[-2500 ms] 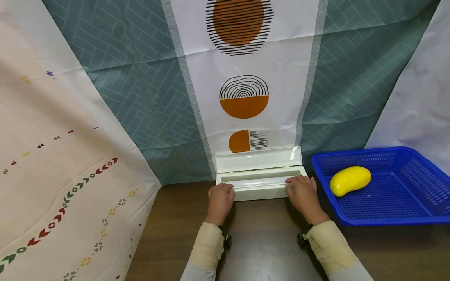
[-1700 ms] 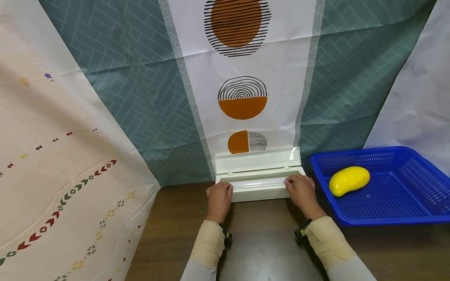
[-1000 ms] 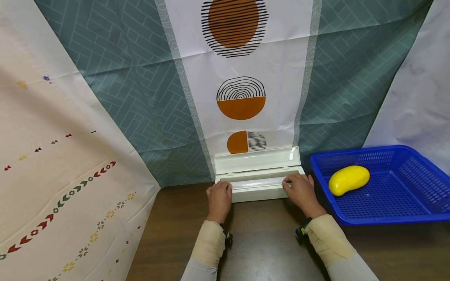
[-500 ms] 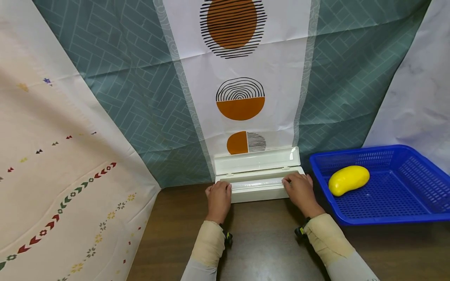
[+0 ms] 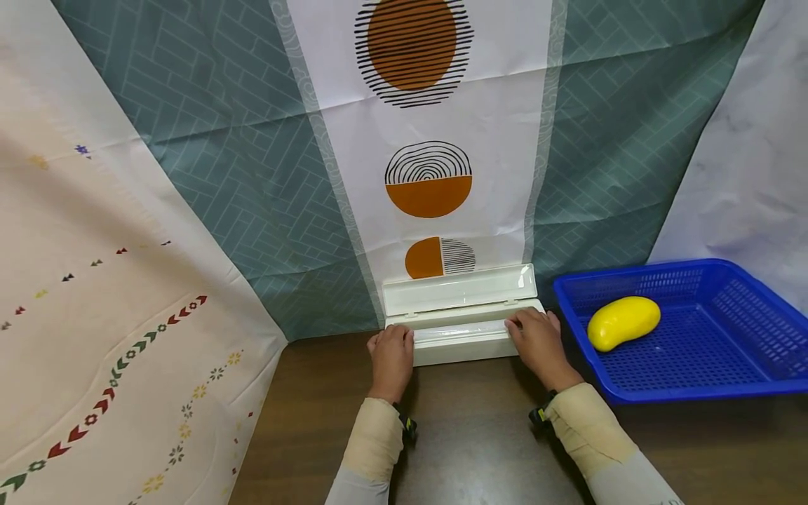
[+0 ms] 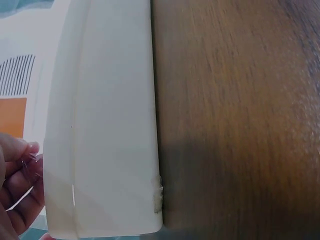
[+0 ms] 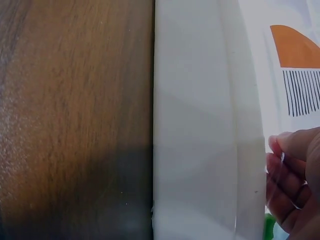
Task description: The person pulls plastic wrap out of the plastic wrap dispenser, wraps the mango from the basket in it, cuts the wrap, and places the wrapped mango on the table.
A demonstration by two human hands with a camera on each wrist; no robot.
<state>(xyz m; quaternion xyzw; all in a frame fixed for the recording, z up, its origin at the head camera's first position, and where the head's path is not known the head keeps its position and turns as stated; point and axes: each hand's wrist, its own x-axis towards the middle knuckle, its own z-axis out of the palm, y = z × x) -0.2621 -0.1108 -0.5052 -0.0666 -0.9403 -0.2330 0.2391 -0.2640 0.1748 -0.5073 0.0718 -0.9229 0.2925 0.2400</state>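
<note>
A white cling film dispenser box (image 5: pixel 466 352) stands at the back of the table, its lid (image 5: pixel 459 289) tipped up and back. Inside lies a roll of clear cling film (image 5: pixel 459 330). At the box's left end, my left hand (image 5: pixel 390 360) pinches the edge of the film between thumb and forefinger; a crumpled clear bit (image 6: pixel 33 167) shows at the fingertips in the left wrist view. My right hand (image 5: pixel 540 346) pinches the film at the other end, where a clear strip (image 7: pixel 275 175) runs below the fingertips in the right wrist view.
To the right sits a blue plastic basket (image 5: pixel 701 393) with a yellow mango-shaped object (image 5: pixel 623 323) in it. A patterned cloth (image 5: pixel 435 119) hangs close behind the box. The brown wooden table (image 5: pixel 467 435) extends in front, with a pale printed cloth (image 5: pixel 126 315) at the left.
The right hand has moved slightly inward along the roll. Both hands stay at the film, and the box and basket keep their places. The head view has shifted a little.
</note>
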